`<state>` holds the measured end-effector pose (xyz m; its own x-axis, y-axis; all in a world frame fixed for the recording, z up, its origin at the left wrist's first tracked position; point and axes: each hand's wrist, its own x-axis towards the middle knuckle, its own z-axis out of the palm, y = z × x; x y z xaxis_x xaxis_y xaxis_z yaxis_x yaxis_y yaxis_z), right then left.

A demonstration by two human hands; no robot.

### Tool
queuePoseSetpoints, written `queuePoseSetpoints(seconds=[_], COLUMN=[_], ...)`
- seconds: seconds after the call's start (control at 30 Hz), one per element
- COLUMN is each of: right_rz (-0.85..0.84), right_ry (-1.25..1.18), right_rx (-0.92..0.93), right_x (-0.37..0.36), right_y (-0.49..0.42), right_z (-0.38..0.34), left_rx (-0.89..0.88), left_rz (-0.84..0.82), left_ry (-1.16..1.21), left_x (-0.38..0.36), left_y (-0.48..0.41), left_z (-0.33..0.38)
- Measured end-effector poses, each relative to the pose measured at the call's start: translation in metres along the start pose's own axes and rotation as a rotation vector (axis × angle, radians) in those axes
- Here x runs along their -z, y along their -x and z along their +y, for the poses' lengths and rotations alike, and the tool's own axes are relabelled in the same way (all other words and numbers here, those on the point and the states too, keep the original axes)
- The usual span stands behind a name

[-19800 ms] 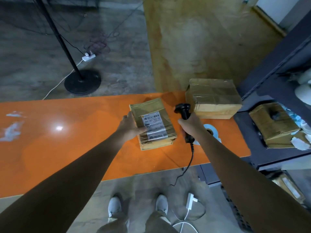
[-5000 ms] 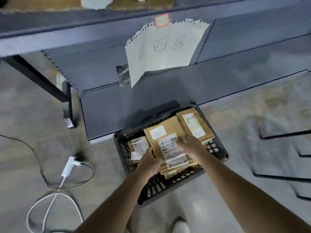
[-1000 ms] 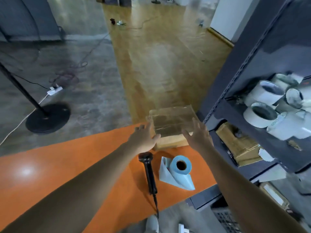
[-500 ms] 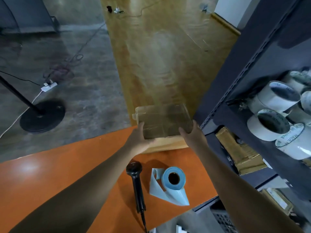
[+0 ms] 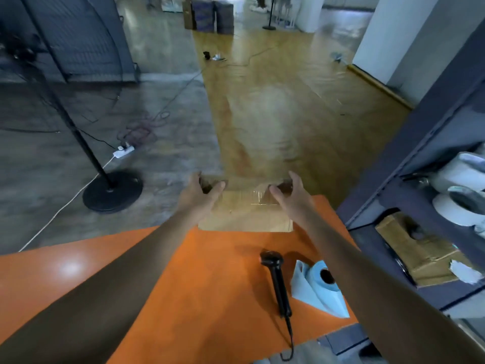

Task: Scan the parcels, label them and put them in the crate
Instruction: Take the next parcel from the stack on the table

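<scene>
A brown taped cardboard parcel (image 5: 245,215) sits at the far edge of the orange table (image 5: 210,290). My left hand (image 5: 198,197) grips its far left corner, thumb on top and fingers over the far side. My right hand (image 5: 291,197) grips the far right corner the same way. A black handheld scanner (image 5: 275,282) lies on the table nearer to me, its cable running off the front edge. Beside it on the right lies a pale blue label roll (image 5: 321,282) with a loose strip. The crate is out of view.
A dark metal shelf unit (image 5: 420,143) stands along the right, holding white tape rolls (image 5: 462,208) and another cardboard parcel (image 5: 420,252). A black lamp stand base (image 5: 112,193) and a white power strip (image 5: 123,151) are on the floor beyond the table's left.
Both hands have slid from the parcel's near sides to its far corners. The view has tipped upward, so the scanner and the label roll now sit lower in it.
</scene>
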<state>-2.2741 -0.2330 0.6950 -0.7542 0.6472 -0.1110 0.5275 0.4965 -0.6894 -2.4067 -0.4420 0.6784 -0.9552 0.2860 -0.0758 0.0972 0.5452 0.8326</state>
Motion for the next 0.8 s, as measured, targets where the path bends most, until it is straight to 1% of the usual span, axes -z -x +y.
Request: queuePoseSetpoints(seconds=[0.1, 0.2, 0.33, 0.4, 0.5, 0.6, 0.73, 0.8], right_rz=[0.011, -0.016, -0.102, -0.163, -0.293, -0.429, -0.515, -0.492], right_ry=[-0.006, -0.010, -0.064, -0.118, -0.105, 0.094, 0.347, 0.397], right_rx=[-0.039, -0.065, -0.105, -0.069, 0.029, 0.152, 0.209, 0.254], right_x=[-0.027, -0.054, -0.088, -0.100, -0.110, -0.116, -0.120, -0.120], right_y=[0.019, 0.039, 0.066, 0.080, 0.098, 0.106, 0.107, 0.106], right_z=[-0.028, -0.046, -0.062, -0.063, -0.062, -0.056, -0.058, -0.059], left_rx=[-0.014, -0.029, 0.040, 0.075, 0.113, 0.127, 0.051, 0.003], left_rz=[-0.064, -0.107, -0.112, -0.106, -0.048, -0.066, -0.205, -0.256], left_ry=[0.052, 0.047, 0.030, 0.063, 0.064, 0.098, 0.175, 0.192], left_x=[0.043, 0.076, 0.108, 0.117, 0.123, 0.123, 0.130, 0.134], left_y=[0.011, 0.025, 0.043, 0.051, 0.061, 0.070, 0.077, 0.078], left_z=[-0.024, -0.053, -0.092, -0.108, -0.122, -0.132, -0.137, -0.138])
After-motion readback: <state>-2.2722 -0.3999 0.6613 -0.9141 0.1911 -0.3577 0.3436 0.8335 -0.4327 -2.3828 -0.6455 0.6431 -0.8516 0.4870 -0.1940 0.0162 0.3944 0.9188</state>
